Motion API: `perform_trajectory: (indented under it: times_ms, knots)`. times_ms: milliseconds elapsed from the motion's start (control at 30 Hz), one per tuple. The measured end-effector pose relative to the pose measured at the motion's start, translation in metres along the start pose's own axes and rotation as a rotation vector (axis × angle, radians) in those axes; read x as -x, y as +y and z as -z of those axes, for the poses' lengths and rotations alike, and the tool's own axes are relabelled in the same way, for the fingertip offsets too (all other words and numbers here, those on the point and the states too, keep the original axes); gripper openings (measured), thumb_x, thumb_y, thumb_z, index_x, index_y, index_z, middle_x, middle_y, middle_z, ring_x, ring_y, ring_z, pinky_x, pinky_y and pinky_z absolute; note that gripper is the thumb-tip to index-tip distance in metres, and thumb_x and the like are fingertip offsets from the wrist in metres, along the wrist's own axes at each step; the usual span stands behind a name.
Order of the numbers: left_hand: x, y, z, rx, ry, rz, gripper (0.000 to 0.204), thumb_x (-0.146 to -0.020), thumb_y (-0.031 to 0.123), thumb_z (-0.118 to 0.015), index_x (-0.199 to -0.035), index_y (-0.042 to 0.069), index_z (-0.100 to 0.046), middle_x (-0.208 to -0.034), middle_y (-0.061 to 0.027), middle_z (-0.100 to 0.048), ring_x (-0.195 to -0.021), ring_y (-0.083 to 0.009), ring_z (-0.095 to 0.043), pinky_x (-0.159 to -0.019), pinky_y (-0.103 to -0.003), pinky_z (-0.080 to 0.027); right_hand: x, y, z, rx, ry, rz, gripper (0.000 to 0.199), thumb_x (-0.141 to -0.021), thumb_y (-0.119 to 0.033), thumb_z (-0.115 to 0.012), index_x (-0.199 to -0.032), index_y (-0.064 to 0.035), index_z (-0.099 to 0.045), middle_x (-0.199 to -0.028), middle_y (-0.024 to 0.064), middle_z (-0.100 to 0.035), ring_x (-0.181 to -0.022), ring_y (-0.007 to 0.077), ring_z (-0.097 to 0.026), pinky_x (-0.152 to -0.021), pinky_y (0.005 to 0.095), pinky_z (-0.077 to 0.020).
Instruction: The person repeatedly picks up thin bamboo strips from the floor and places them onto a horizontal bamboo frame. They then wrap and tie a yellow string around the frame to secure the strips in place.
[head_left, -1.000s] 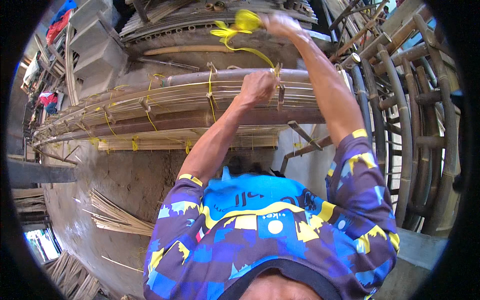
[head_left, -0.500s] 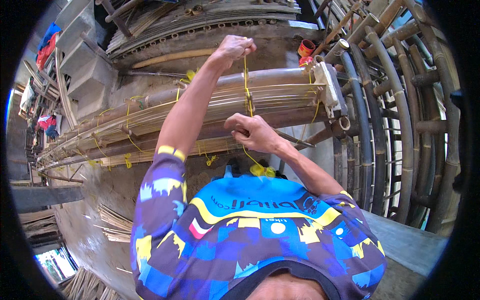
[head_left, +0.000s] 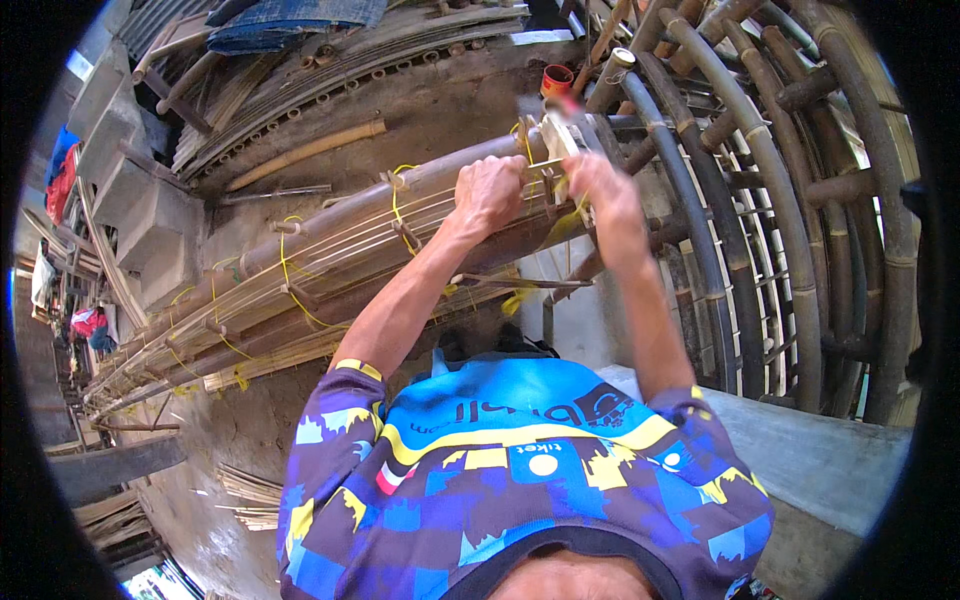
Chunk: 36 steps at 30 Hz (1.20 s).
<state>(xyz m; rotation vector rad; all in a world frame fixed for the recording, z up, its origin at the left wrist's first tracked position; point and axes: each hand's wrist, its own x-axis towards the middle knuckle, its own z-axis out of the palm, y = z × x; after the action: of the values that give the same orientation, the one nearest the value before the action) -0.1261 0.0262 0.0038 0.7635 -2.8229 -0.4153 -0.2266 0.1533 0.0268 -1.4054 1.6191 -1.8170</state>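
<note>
A long bamboo frame (head_left: pixel 345 213) runs from the far left to a pale end block (head_left: pixel 556 138), with thin light strips (head_left: pixel 335 246) laid along it. Above the strips near that block, my left hand (head_left: pixel 491 192) is closed like a fist. My right hand (head_left: pixel 603 190) is beside the block, smeared by motion, its fingers curled. A short yellow cord (head_left: pixel 545 164) stretches between both hands, and a loose yellow bundle hangs below the right one. Several yellow cord loops (head_left: pixel 397 212) circle the frame farther left. What lies inside my fingers is hidden.
A rack of thick bamboo poles (head_left: pixel 715 230) stands close on the right. Behind the frame are a red can (head_left: pixel 556 80), a loose bamboo pole (head_left: pixel 308 155) and stacked slats. Concrete steps (head_left: pixel 160 215) rise at the left. A grey ledge (head_left: pixel 800 450) lies at lower right.
My left hand has come down from its raised place beyond the frame. My right hand has moved right and forward to the end block. The view has shifted, and the cord's upright stretch is gone.
</note>
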Motion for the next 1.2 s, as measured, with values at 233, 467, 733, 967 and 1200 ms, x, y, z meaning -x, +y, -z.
perform_trajectory:
  times_ms: [233, 467, 733, 967, 1200]
  knots:
    - [-0.003, 0.004, -0.016, 0.086, 0.102, 0.219, 0.039, -0.085, 0.038, -0.044, -0.073, 0.005, -0.061, -0.069, -0.0199, -0.059, -0.068, -0.0352, -0.059, -0.061, -0.045, -0.045, -0.167, -0.001, -0.082, 0.733, -0.600, 0.247, 0.047, -0.086, -0.046, -0.038, -0.093, -0.0059, -0.060, -0.090, 0.0159, -0.060, -0.088, 0.0292, -0.056, -0.074, 0.0381, -0.0430]
    - [-0.003, 0.007, -0.016, 0.087, 0.162, 0.236, 0.038, -0.084, 0.034, -0.044, -0.071, 0.003, -0.062, -0.067, -0.0205, -0.059, -0.065, -0.0359, -0.059, -0.058, -0.045, -0.045, -0.170, 0.061, -0.041, 0.114, -0.543, -0.548, 0.020, -0.072, -0.023, -0.062, -0.069, -0.0038, -0.060, -0.070, 0.0057, -0.058, -0.055, 0.0164, -0.054, -0.050, 0.0340, -0.0421]
    - [-0.007, 0.020, 0.008, 0.092, 0.097, 0.212, 0.032, -0.084, 0.032, -0.044, -0.078, 0.007, -0.063, -0.073, -0.0190, -0.061, -0.069, -0.0347, -0.060, -0.062, -0.044, -0.047, -0.010, -0.058, -0.006, 0.330, -0.859, -0.104, 0.020, -0.086, -0.021, -0.050, -0.092, -0.0029, -0.056, -0.076, 0.0085, -0.060, -0.064, 0.0184, -0.057, -0.059, 0.0329, -0.0462]
    - [-0.111, -0.033, 0.023, 0.967, 0.188, 0.145, 0.030, -0.083, 0.021, -0.048, -0.061, 0.003, -0.058, -0.058, -0.0046, -0.057, -0.051, -0.0126, -0.051, -0.050, -0.027, -0.043, 0.033, -0.006, 0.026, -0.115, -0.652, -0.332, 0.015, -0.085, -0.013, -0.051, -0.087, 0.0007, -0.057, -0.076, 0.0073, -0.061, -0.067, 0.0161, -0.057, -0.063, 0.0297, -0.0463]
    - [-0.142, -0.081, -0.010, 0.878, -0.336, 0.381, 0.019, -0.088, 0.026, -0.046, -0.075, 0.013, -0.053, -0.064, -0.0032, -0.054, -0.050, -0.0114, -0.050, -0.045, -0.023, -0.040, 0.049, -0.040, 0.034, 0.107, -1.171, -0.280, 0.020, -0.074, -0.015, -0.055, -0.089, -0.0041, -0.061, -0.075, 0.0149, -0.062, -0.067, 0.0274, -0.060, -0.061, 0.0348, -0.0463]
